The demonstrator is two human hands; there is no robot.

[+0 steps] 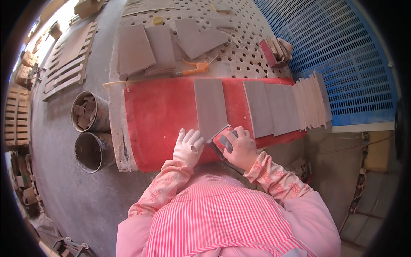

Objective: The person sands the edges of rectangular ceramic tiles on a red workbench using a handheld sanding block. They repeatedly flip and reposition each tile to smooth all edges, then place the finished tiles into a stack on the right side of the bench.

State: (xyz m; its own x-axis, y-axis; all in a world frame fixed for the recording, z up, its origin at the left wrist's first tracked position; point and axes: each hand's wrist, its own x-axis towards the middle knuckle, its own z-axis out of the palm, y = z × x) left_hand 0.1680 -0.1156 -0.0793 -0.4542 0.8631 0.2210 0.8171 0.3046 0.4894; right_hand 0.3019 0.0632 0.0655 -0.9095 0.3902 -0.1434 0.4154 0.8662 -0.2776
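Note:
A long grey tile (210, 103) lies across the red mat (162, 115) in front of me. My left hand (188, 147), in a white glove with a hole or dark spot on its back, is open at the tile's near left corner, fingers stretched forward. Whether the fingertips press on the tile or just beside it, I cannot tell. My right hand (242, 150) is wrapped round a red and black hand-held power sander (226, 139). Its flat pad meets the tile's near right corner, and a dark cord or hose trails below it.
Right of the tile, overlapping grey tiles (274, 107) lead to a leaning row of tiles (312, 100) beside a blue slatted panel (338, 55). Beyond the mat lie stacked tiles (137, 49), an orange-handled tool (197, 67) and a red box of pieces (276, 51). Two buckets (92, 152) stand left.

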